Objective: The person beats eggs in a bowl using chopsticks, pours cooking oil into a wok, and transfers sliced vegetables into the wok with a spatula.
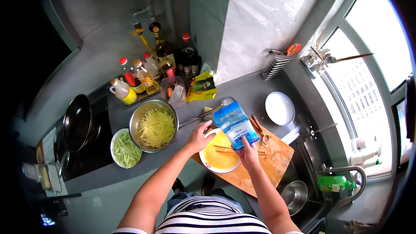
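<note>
My right hand [248, 151] grips the lower end of a blue and white packet [236, 123], which is held tilted above a white bowl. Yellow beaten egg [219, 154] fills much of that bowl, and a pair of chopsticks [229, 149] lies across it. At the bowl's upper left rim is my left hand [200, 138], its fingers apart and nothing in it. Under the bowl is a wooden cutting board [277, 158], with a peeler [262, 132] on it.
Left of the board stand a steel bowl of pale shreds [157, 128] and a bowl of green strips [125, 149]. Bottles [147, 78] line the back wall. A wok [78, 121] sits far left. An empty white bowl [280, 108] and the sink [318, 190] are at right.
</note>
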A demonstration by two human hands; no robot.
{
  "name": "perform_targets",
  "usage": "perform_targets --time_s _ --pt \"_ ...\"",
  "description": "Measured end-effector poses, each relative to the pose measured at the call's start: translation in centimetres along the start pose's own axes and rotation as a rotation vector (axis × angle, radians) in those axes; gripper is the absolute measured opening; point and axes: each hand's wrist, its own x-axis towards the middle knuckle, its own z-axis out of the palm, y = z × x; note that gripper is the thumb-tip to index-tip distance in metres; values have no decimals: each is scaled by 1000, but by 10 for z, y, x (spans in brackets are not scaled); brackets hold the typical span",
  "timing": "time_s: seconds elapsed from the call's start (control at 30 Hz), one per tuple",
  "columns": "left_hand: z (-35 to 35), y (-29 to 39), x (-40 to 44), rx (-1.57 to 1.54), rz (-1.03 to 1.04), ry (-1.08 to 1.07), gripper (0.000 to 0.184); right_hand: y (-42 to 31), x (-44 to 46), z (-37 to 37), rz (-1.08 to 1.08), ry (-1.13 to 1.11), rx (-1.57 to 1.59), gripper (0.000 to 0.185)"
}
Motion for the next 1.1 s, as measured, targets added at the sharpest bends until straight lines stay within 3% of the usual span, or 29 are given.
perform_targets --time_s 0.07,0.13,0.2,0.27,0.37,0.5,0.6,0.63,0.73,0.8,0.83,0.93,1.0,1.1 --pt "17 -53 6 -313 40 -138 44 6 8 11 33 -88 4 27" --pt "5 -24 -10 -487 39 -171 33 14 15 27 108 -192 84 29" --pt "-4 -22 -13 -596 -124 -123 27 23 12 51 137 -253 67 27" --pt "-11 -21 -14 -816 -57 86 22 36 13 62 194 -298 -71 27" --pt "-43 -11 -23 -746 -77 159 15 49 21 65 124 -276 -535 31" --pt "-65 -36 -27 -585 60 198 15 47 18 84 -116 -411 -705 34" --pt "-75 -26 -40 -531 36 225 18 46 14 96 -60 -424 -739 35" --pt "-78 -25 -44 -486 23 199 18 56 22 90 -173 -446 -879 31" --pt "-86 -36 -58 -418 -17 138 16 53 5 104 -243 -386 -937 27" --pt "-83 -56 -60 -463 -36 105 16 68 11 93 -169 -413 -886 25" --pt "-83 -61 -63 -529 -42 110 24 75 12 91 -137 -405 -869 25" --pt "-94 -55 -81 -297 65 495 26 76 -2 107 -73 -304 -837 24" --pt "-117 -62 -95 15 28 683 45 89 -2 107 -38 -235 -710 25" --pt "-136 -104 -106 245 -9 965 62 109 4 110 38 -198 -624 24"
